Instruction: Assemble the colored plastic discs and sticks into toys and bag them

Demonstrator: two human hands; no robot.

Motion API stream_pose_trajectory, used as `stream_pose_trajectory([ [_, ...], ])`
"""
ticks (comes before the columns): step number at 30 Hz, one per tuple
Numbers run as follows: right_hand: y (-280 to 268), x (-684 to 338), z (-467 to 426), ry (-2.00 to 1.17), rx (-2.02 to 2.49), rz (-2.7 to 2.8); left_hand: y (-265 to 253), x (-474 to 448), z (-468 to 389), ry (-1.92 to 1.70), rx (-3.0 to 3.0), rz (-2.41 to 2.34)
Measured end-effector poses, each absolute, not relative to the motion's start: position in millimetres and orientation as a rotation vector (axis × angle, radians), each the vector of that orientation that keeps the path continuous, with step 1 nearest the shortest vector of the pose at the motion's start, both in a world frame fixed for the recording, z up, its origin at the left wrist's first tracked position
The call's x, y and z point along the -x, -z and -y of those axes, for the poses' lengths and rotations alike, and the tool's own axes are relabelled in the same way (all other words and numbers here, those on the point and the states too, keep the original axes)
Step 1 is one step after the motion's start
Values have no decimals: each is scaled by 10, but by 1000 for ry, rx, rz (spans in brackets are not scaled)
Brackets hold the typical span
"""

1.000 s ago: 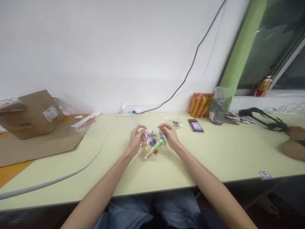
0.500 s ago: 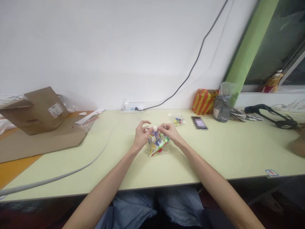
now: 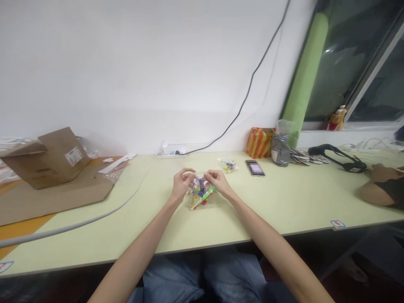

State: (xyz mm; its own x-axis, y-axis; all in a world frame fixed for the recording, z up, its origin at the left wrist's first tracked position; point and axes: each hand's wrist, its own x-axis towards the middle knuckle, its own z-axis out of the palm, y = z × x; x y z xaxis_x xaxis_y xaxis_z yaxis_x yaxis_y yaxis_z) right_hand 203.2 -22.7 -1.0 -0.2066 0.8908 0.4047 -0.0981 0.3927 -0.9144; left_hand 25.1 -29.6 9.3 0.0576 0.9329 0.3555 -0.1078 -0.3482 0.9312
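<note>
Between my hands a clear plastic bag of colourful small plastic pieces rests low on the pale green table. Blue, yellow, green, red and white parts show through it; their exact kind is too small to tell. My left hand pinches the bag's top edge at its left side. At the right side of that same edge, the thumb and fingers of my right hand are closed on the plastic. Beyond them lies a second small clear bag with coloured pieces, touched by neither hand.
At left, an open cardboard box stands on flat cardboard, near a grey cable. A power strip sits by the wall. Rightward are a phone, a striped bag, a grey pouch, a black headset-like frame and another person's arm.
The camera view has shifted to the right, so the scene sits further left. The white patch at the bag's top no longer shows between my fingers. More of the other person's arm is visible.
</note>
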Motion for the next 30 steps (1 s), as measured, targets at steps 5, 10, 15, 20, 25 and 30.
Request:
stream_pose_trajectory([
  [5,-15,-1968,305,-1376,632,1392,-107,-178,251,-1528,-1163,-773],
  [10,-18,-1833,456,-1596,615,1469,-51,-231,246,-1561,-1170,-850],
  [15,-44,-1741,545,-1525,609,1473,-25,-271,249,-1712,-1190,-944],
  [20,-12,-1797,440,-1515,754,1248,-95,-194,250,-1813,-1191,-999],
  [25,68,-2022,-48,-1341,841,1070,-99,-160,242,-1744,-1233,-930],
  [30,97,-2219,-815,-944,1244,1134,-5,-162,173,-1685,-1274,-915],
])
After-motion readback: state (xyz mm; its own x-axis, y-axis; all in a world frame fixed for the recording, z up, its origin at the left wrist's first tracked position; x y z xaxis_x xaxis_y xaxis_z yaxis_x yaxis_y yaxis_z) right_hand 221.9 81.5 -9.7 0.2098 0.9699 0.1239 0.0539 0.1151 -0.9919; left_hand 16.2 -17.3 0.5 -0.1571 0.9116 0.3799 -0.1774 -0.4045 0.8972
